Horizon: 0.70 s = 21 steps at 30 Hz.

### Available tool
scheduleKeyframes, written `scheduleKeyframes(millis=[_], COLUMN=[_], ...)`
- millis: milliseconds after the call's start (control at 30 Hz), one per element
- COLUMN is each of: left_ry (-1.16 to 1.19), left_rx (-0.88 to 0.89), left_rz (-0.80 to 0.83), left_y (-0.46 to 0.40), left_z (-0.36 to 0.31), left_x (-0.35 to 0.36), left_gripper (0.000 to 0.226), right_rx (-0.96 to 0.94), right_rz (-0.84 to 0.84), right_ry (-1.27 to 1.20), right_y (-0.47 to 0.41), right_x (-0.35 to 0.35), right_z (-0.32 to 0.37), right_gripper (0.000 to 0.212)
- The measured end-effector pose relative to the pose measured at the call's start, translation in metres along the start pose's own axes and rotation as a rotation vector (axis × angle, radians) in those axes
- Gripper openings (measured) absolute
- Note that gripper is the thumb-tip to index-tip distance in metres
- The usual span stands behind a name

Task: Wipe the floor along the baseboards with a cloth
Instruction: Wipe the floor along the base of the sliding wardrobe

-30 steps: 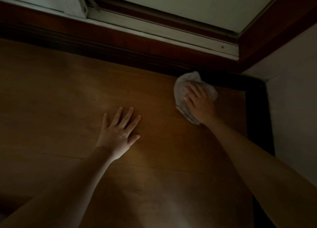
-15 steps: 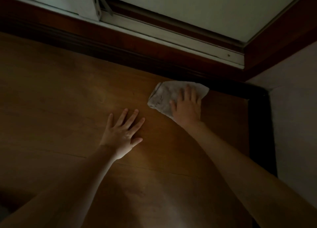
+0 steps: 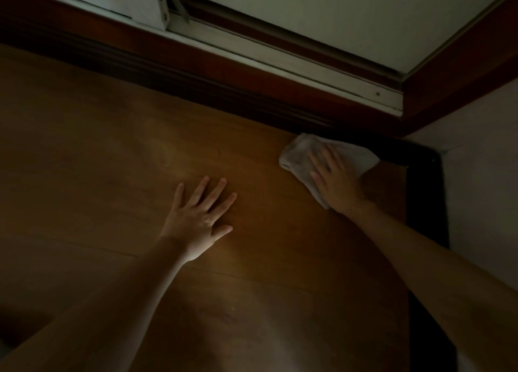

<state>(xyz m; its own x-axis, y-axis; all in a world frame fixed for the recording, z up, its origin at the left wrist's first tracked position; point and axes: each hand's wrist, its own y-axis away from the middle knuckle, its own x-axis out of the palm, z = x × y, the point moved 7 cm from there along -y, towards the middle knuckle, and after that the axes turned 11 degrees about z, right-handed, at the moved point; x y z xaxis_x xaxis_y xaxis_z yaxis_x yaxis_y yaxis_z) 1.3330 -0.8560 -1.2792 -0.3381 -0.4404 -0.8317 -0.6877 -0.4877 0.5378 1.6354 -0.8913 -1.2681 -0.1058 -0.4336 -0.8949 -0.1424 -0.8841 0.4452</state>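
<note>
Right hand flat on the pale cloth, fingers extended, pressing it onto the wooden floor against the dark baseboard near the corner, for full contact. Left hand spread flat on bare boards, empty, probably for support.

Both arms reach forward, bare to the wrist. Left hand is planted flat, palm down, fingers spread wide. Right hand is stretched further out, palm down too, fingers straight and close together.
</note>
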Motion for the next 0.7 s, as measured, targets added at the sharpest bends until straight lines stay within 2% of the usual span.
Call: scheduleKeyframes(millis=[133, 267, 333, 400, 600, 700], left_ry=[0.0, -0.013, -0.015, -0.008, 0.001, -0.021], left_rx=[0.003, -0.002, -0.001, 0.001, -0.011, -0.021], left_rz=[-0.024, -0.037, -0.036, -0.015, 0.004, 0.041], left_y=[-0.001, -0.001, -0.001, -0.001, 0.0, 0.0], left_z=[0.0, 0.001, 0.0, 0.001, 0.0, -0.001], left_x=[0.0, -0.001, -0.001, 0.001, 0.0, -0.002], left_gripper=[0.072, 0.073, 0.073, 0.072, 0.074, 0.072], right_rx=[-0.102, -0.02, 0.099, 0.147, -0.175, -0.206], right_rz=[-0.125, -0.172, -0.178, -0.152, -0.274, -0.296], right_ry=[-0.081, -0.101, -0.124, -0.137, -0.131, -0.13], right_y=[-0.038, 0.0, 0.025, 0.029, -0.043, -0.042], right_x=[-0.011, 0.002, 0.011, 0.016, -0.017, -0.015], right_z=[0.054, -0.012, -0.059, -0.067, 0.071, 0.064], right_gripper=[0.054, 0.05, 0.055, 0.063, 0.048, 0.045])
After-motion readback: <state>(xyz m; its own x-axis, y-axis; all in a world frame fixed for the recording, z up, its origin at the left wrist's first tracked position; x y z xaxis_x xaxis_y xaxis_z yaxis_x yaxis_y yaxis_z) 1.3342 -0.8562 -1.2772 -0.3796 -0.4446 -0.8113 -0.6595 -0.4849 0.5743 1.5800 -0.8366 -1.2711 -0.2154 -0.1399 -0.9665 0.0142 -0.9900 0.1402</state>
